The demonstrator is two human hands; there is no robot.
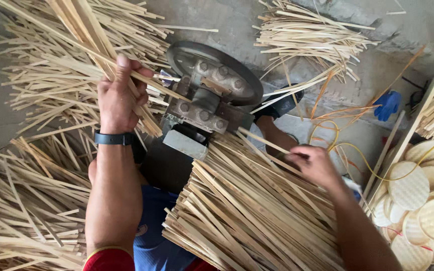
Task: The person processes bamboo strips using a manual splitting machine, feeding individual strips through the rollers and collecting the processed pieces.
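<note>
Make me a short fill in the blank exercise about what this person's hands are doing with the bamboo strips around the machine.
1. The left hand grips a bundle of bamboo ____.
2. On the left wrist sits a black ____.
3. The right hand pinches one strip above the pile on the person's ____.
4. Round woven discs lie stacked at the ____ edge.

Missing words: strips; band; lap; right

The handful of bamboo strips [89,30] is pale, flat and thin, bunched together and slanting up toward the upper left, its lower ends fanning out beside the metal machine [209,93]; the single strip [262,140] is narrow and pale, lying tilted across the top of the bundle of strips [247,211], its far end pointing at the machine; the bundle is thick, its strips running parallel, sloping down and right.
</note>
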